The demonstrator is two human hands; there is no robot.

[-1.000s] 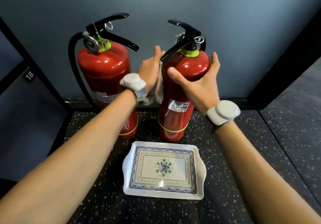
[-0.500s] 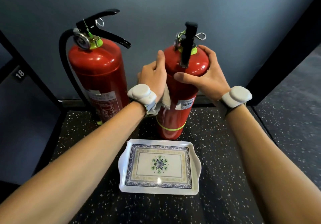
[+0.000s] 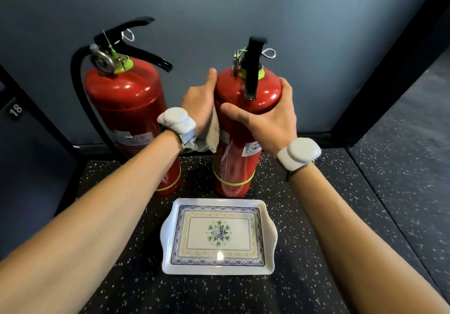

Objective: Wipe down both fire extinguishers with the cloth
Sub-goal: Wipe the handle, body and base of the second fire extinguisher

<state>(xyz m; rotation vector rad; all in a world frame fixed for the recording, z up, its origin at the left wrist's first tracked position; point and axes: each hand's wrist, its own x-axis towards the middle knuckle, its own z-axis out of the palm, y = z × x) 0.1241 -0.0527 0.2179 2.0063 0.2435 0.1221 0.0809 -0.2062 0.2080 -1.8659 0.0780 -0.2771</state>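
Two red fire extinguishers stand against the blue wall. The left extinguisher point(image 3: 126, 109) has a black hose and lever handle, and nothing touches it. My left hand point(image 3: 198, 104) holds a whitish cloth point(image 3: 211, 134) against the left side of the right extinguisher point(image 3: 239, 143); one digit points up along the cylinder and the others are hidden behind it. My right hand point(image 3: 265, 119) grips this extinguisher's shoulder, thumb across the front and fingers round the right side. Its black handle points toward me.
A white patterned tray point(image 3: 218, 235) lies on the speckled black mat point(image 3: 304, 216) just in front of the extinguishers. Black frame posts stand at the left point(image 3: 36, 109) and right point(image 3: 389, 70). A tag reading 18 point(image 3: 15, 110) is at the far left.
The right extinguisher has been turned, so its handle now points toward me instead of to the left. My right hand has shifted round to its upper right side, and the left hand keeps the cloth against it.
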